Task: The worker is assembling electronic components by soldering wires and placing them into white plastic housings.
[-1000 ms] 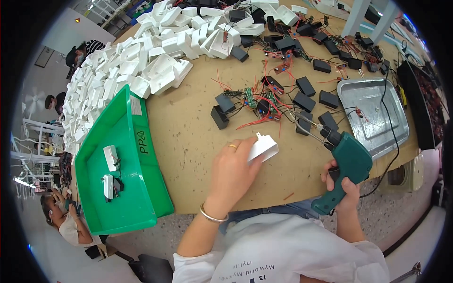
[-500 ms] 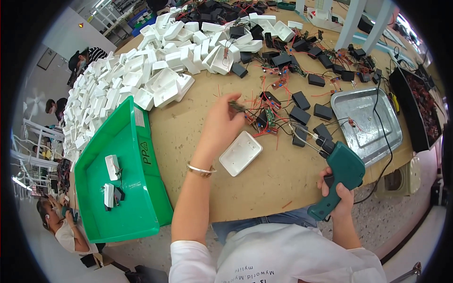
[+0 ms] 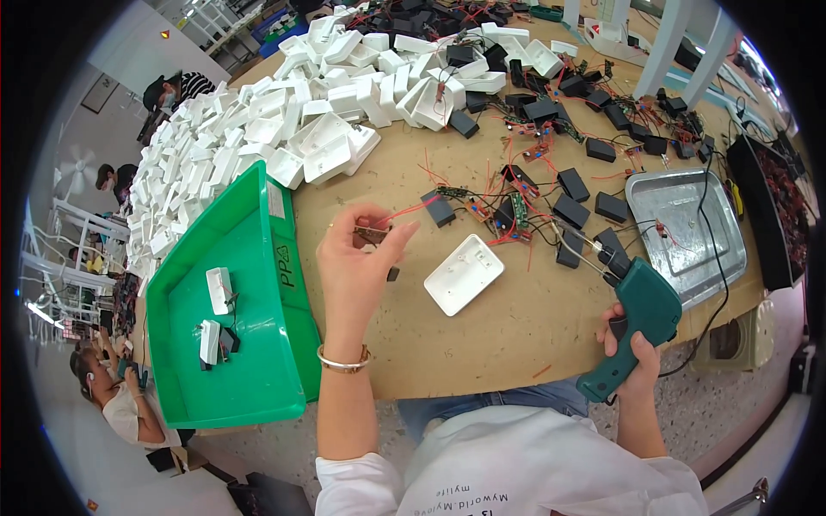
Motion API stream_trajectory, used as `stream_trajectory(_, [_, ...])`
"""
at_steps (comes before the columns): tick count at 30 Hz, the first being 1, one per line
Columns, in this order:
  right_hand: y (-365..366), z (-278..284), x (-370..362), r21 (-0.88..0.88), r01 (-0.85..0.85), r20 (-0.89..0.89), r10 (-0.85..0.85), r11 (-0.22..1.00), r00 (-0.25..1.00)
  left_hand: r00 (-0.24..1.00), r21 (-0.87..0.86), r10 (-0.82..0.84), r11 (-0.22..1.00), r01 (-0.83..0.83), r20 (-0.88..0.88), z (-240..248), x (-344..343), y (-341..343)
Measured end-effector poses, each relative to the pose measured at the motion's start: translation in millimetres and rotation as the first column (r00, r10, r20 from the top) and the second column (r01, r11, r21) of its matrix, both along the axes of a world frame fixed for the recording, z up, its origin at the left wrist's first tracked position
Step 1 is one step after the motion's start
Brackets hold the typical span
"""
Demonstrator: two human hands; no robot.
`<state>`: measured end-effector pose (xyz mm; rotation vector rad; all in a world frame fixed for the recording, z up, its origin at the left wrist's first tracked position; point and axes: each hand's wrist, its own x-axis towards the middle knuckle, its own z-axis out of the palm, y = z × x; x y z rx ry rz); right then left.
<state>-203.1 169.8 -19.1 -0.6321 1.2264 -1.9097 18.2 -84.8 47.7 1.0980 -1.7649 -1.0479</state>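
My left hand (image 3: 353, 262) pinches a small circuit board (image 3: 372, 232) with red wires; my right hand (image 3: 632, 361) grips the green electric screwdriver (image 3: 635, 322), white cover (image 3: 464, 273) between

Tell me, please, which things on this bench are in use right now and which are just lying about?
In use:
- left hand pinching a small circuit board with red wires
- right hand gripping the green power screwdriver
- white cover lying between the hands

Lying about:
- pile of white covers
- green bin
- metal tray

Matt wooden table (image 3: 482, 344), glossy green plastic bin (image 3: 258, 344) — dull metal tray (image 3: 688, 258) (scuffed).
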Motion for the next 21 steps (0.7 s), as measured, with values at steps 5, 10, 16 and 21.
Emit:
stream_trajectory(5, [-11,24,22,-0.241,-0.02,0.476,0.136,0.97,0.869,0.962,0.232,-0.132,0.954,0.189,-0.239,18,12,32])
stream_trajectory(10, [-31,46,29,-0.266,-0.249,0.374,0.338,0.931,0.864,0.895,0.387,-0.157,0.86,0.332,-0.418,20,-2,81])
stream_trajectory(16, [-51,63,52,0.084,-0.365,-0.065,0.371,0.927,0.926,0.894,0.388,-0.194,0.849,0.359,-0.405,14,-13,118])
stream_trajectory(21, [-50,62,61,-0.022,-0.324,-0.064,0.322,0.946,0.945,0.896,-0.034,-0.43,0.903,0.429,-0.113,0,8,109])
